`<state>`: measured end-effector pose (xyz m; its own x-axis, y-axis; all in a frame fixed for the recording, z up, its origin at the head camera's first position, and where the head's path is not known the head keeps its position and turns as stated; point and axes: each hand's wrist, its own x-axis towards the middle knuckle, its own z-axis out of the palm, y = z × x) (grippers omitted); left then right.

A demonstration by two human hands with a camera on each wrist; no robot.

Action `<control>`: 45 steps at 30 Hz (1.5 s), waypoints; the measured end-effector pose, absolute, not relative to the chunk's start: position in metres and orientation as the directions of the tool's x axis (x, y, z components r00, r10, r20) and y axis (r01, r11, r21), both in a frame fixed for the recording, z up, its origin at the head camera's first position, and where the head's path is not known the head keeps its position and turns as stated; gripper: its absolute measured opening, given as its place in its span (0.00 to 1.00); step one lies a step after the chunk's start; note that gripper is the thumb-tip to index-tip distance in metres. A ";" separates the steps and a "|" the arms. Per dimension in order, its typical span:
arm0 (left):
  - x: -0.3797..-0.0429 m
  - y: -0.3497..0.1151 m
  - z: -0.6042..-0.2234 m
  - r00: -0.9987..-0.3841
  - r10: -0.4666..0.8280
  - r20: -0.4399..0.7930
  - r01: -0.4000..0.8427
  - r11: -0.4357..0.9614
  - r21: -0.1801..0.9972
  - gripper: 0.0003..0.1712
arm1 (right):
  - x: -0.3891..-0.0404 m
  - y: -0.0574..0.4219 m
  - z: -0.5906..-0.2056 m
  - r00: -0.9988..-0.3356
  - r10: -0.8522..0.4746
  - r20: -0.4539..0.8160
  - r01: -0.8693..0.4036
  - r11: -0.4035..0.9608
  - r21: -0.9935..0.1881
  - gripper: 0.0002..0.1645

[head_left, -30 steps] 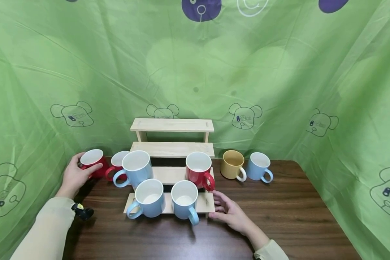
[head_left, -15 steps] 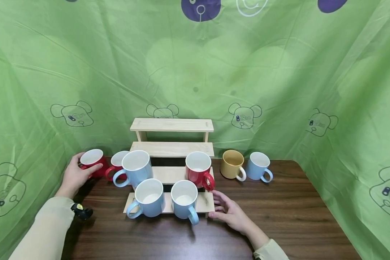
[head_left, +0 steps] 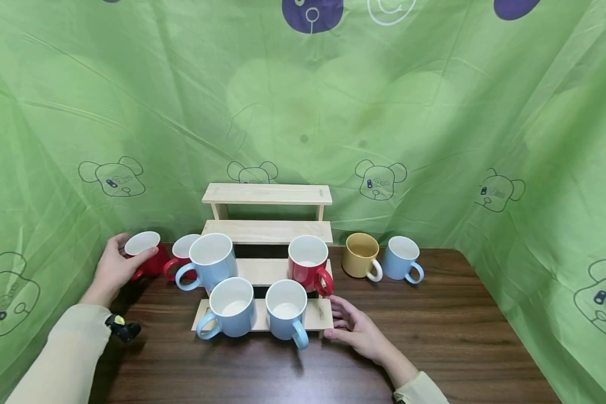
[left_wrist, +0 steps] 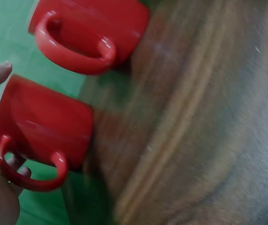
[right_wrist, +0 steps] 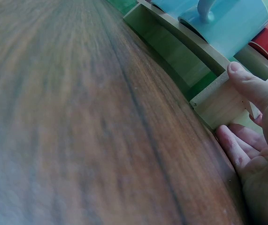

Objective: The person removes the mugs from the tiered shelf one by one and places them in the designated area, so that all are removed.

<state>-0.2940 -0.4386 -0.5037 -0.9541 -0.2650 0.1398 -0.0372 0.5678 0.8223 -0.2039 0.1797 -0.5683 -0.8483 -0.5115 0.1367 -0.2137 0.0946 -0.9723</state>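
At leftmost mug [head_left: 156,264] — and rack [head_left: 266,230] — are hands [head_left: 117,266] [head_left: 357,332].

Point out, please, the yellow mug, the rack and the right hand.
Yellow mug [head_left: 356,264]: head view, front of its body.
Rack [head_left: 266,230]: head view, second shelf from the top.
Right hand [head_left: 356,332]: head view, middle of the hand.

I can see eight mugs here, namely four blue mugs [head_left: 399,265], three red mugs [head_left: 303,274] and one yellow mug [head_left: 357,264], along with one wooden rack [head_left: 267,194] of four shelves [head_left: 265,231], one table [head_left: 434,336], two sleeves [head_left: 55,356], one left hand [head_left: 115,268] and one right hand [head_left: 359,332].
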 end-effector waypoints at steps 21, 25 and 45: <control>-0.273 -0.404 -0.419 -0.953 -0.186 0.240 0.073 0.627 0.776 0.58 | -0.204 0.180 -0.567 -0.854 -0.507 0.113 -0.198 0.116 -0.973 0.47; -0.265 -0.392 -0.407 -0.958 -0.144 0.248 0.108 0.621 0.776 0.57 | -0.204 0.180 -0.568 -0.851 -0.512 0.116 -0.200 0.114 -0.973 0.47; -0.234 -0.343 -0.377 -0.937 0.005 0.349 0.291 0.562 0.774 0.52 | -0.203 0.179 -0.567 -0.850 -0.513 0.116 -0.193 0.098 -0.976 0.46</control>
